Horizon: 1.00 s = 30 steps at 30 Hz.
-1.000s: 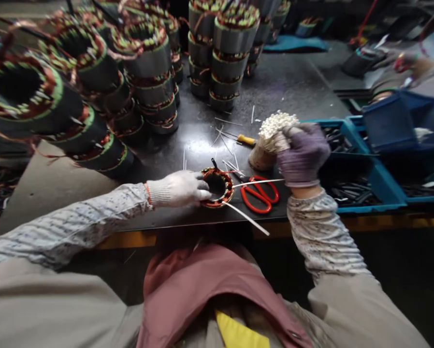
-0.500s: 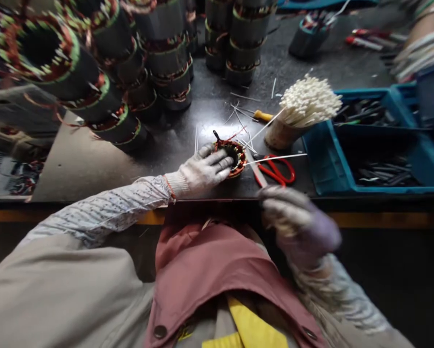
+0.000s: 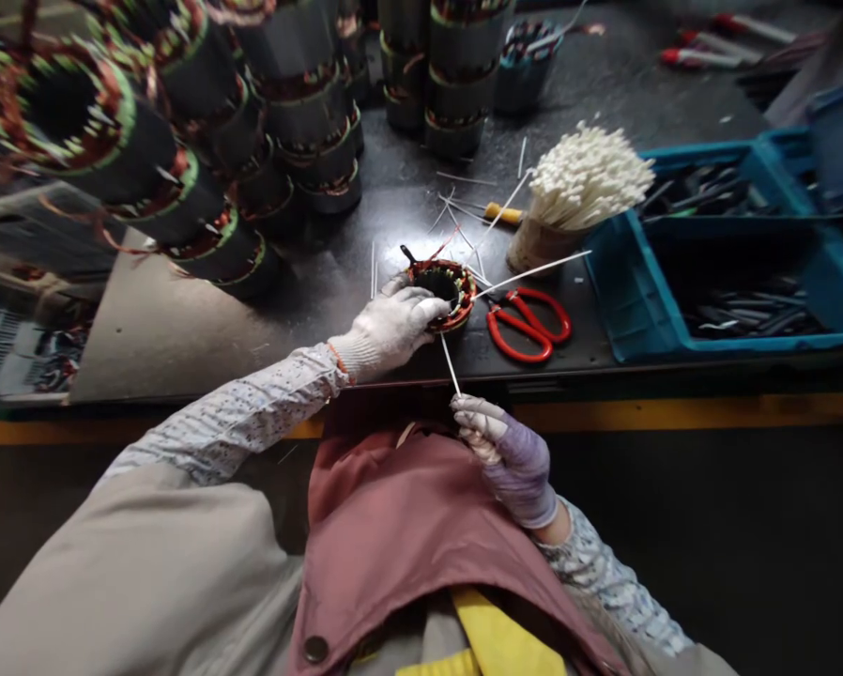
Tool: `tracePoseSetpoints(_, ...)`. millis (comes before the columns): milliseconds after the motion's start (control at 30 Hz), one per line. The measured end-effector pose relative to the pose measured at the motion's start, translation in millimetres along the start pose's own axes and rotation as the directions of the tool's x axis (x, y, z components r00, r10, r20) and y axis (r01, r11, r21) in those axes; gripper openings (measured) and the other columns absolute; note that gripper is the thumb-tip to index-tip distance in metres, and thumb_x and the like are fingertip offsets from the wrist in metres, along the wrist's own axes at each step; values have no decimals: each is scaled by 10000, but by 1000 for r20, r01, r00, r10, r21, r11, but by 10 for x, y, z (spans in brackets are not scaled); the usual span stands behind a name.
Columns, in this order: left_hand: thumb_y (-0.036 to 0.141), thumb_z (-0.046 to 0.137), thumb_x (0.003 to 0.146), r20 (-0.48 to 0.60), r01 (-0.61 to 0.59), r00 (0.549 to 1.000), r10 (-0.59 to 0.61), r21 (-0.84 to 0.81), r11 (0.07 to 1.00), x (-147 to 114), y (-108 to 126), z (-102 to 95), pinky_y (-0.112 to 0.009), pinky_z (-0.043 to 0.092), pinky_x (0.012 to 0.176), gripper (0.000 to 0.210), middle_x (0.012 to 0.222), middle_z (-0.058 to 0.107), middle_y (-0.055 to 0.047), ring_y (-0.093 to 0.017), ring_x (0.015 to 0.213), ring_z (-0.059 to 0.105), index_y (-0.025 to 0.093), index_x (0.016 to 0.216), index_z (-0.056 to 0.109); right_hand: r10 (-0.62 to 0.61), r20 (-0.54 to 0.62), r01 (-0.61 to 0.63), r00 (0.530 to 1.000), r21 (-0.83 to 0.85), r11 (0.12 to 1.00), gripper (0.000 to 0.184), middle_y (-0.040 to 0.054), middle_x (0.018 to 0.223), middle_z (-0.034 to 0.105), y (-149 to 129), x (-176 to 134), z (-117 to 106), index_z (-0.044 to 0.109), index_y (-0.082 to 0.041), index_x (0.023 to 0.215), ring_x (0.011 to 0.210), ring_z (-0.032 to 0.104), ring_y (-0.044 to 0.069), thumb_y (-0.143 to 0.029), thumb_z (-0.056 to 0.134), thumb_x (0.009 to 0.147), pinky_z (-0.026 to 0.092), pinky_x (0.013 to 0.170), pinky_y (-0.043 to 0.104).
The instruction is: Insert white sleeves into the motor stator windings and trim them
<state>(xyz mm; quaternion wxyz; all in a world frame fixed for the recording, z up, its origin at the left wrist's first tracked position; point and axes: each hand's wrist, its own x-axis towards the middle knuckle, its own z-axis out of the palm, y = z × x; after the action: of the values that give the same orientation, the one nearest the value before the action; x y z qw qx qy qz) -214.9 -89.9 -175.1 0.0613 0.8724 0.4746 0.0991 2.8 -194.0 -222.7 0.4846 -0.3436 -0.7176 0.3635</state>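
Observation:
A small copper-wound motor stator (image 3: 466, 299) lies on the dark bench, its round opening facing up. My left hand (image 3: 391, 324), in a white glove, grips its left side, with the thumb over the near rim. White tie cords (image 3: 530, 275) stick out from its right side. My right hand (image 3: 498, 449), in a white and purple glove, pinches the near end of another white cord (image 3: 451, 364), which runs taut up to the stator's front. Beside the stator lie red-handled scissors (image 3: 534, 326), their blades partly hidden.
A holder full of white cords (image 3: 548, 244) stands behind the scissors. Blue bins (image 3: 647, 291) with dark pieces are at right. Tall stacks of stators (image 3: 315, 122) fill the back left. A yellow-handled tool (image 3: 504, 214), loose cords and red-capped markers (image 3: 703, 58) lie farther back.
My right hand has moved left, below the stator, and a cord now stretches from it. My left fingers have shifted from across the opening to the stator's side. A co-worker's hand has left view.

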Motion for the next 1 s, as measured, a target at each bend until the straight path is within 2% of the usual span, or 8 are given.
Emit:
tracePoseSetpoints(233, 302, 564, 884, -125, 121, 982, -142, -157, 980, -69, 57, 54, -446, 335, 1128, 453, 1218, 634, -107, -242, 1180, 558, 141, 1304, 508, 33, -159, -34, 987, -2, 999, 160, 43, 1008, 736, 346, 434, 352, 700, -247, 963, 920, 708, 187, -210, 607, 838, 602, 840, 335)
tracePoseSetpoints(333, 253, 583, 857, -245, 263, 897, -367, -370, 891, -126, 119, 217, -397, 442, 1049, 412, 1180, 655, -82, -221, 1121, 602, 184, 1262, 549, 143, -248, -134, 958, 51, 990, 172, 38, 887, 747, 453, 597, 418, 689, -233, 984, 804, 718, 188, -273, 642, 823, 606, 792, 339)
tracePoseSetpoints(400, 235, 601, 841, -298, 261, 845, -443, -493, 830, -141, 144, 331, -371, 479, 1006, 456, 1151, 671, -90, -204, 1075, 633, 177, 1288, 526, 178, -276, -165, 945, 68, 984, 142, 35, 865, 740, 438, 643, 382, 689, -224, 938, 786, 710, 182, -278, 667, 808, 602, 762, 331)
tracePoseSetpoints(467, 236, 594, 855, -357, 187, 841, -406, -512, 838, -138, 144, 399, -397, 440, 1050, 429, 1111, 695, -91, -189, 1052, 652, 168, 1274, 535, 126, -263, -123, 957, 25, 992, 57, 32, 846, 723, 357, 667, 307, 688, -217, 830, 786, 695, 171, -258, 687, 791, 592, 740, 315)
tracePoseSetpoints(600, 266, 552, 896, -445, 18, 878, -177, -338, 941, -112, 78, 400, -491, 301, 1133, 178, 1007, 743, -34, -173, 978, 687, 236, 1019, 678, -3, -157, -24, 988, -169, 985, 21, 18, 788, 695, 121, 755, 182, 684, -230, 772, 725, 668, 152, -229, 683, 793, 571, 698, 292)
tracePoseSetpoints(700, 265, 513, 919, -481, -65, 874, -74, -266, 962, -101, 29, 391, -505, 288, 1125, 192, 932, 758, -16, -170, 955, 697, 255, 959, 701, -48, -92, 20, 995, -289, 957, 36, 32, 797, 701, 50, 865, 182, 687, -227, 780, 737, 669, 159, -237, 667, 809, 561, 704, 288)
tracePoseSetpoints(900, 273, 495, 914, -469, -75, 882, -55, -254, 964, -96, -1, 413, -497, 338, 1071, 230, 969, 753, -55, -181, 964, 695, 251, 982, 713, 12, -21, -19, 1000, -407, 913, 151, 26, 669, 672, 215, 954, 240, 654, -205, 691, 626, 631, 162, -277, 637, 822, 528, 613, 285)
tracePoseSetpoints(1000, 276, 492, 924, -476, -91, 878, -52, -273, 958, -87, -4, 401, -469, 340, 1077, 227, 942, 757, -37, -159, 933, 701, 261, 986, 710, -38, -27, 24, 999, -397, 918, 94, 23, 720, 685, 180, 880, 210, 661, -216, 730, 674, 647, 161, -257, 649, 814, 537, 645, 284)
